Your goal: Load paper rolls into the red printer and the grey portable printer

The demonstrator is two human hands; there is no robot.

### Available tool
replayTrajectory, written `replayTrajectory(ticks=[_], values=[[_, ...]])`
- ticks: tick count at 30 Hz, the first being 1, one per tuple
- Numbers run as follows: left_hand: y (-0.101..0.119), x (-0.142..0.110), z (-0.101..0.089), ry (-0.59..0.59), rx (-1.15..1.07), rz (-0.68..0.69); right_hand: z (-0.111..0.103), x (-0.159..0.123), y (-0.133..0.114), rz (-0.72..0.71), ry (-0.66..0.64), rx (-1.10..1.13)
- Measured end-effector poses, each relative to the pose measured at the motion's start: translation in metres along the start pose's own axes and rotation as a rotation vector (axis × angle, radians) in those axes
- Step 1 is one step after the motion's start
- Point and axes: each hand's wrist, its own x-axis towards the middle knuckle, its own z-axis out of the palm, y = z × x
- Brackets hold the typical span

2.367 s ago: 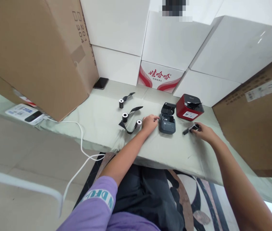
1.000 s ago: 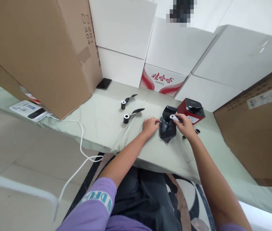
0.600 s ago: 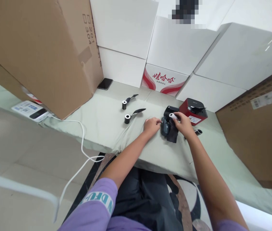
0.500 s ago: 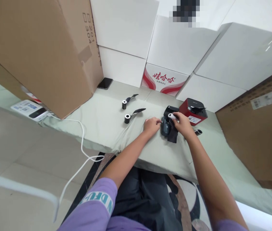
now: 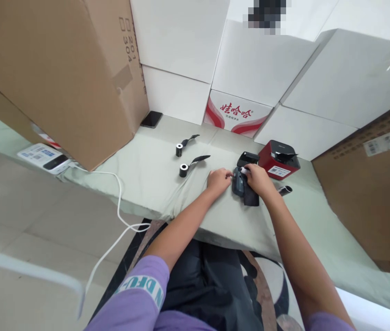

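A small dark grey label printer (image 5: 240, 183) lies on the pale green table cloth (image 5: 153, 174) with its lid (image 5: 248, 159) up. My left hand (image 5: 219, 179) rests curled against the printer's left side. My right hand (image 5: 258, 179) is closed on a white paper roll (image 5: 244, 170) with a black strip (image 5: 251, 196) hanging from it, held over the printer's open bay. Two other small rolls (image 5: 179, 150) (image 5: 183, 170) with black tails lie to the left.
A red printer (image 5: 279, 161) stands just behind, with a dark roll (image 5: 285, 189) beside it. White boxes (image 5: 250, 69) and brown cartons (image 5: 60, 69) (image 5: 374, 184) wall in the table. A phone (image 5: 151, 119), a white device (image 5: 41, 156) and a white cable (image 5: 119, 207) lie at the left.
My right hand left the dark roll at the right, took the white roll and brought it down into the grey printer's open bay. My left hand stayed against the printer.
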Motion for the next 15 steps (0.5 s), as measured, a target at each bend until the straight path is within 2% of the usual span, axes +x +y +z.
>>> replayTrajectory(ticks=[7,12,15], values=[[0.001,0.0,-0.001,-0.029,0.015,-0.01,0.0,-0.001,0.002,0.064,0.006,-0.059],[0.002,0.0,-0.002,-0.029,0.005,-0.01,-0.01,0.007,0.009,0.072,0.271,0.031],[0.002,0.0,-0.002,-0.025,0.003,-0.003,-0.016,0.012,0.007,0.106,0.22,0.06]])
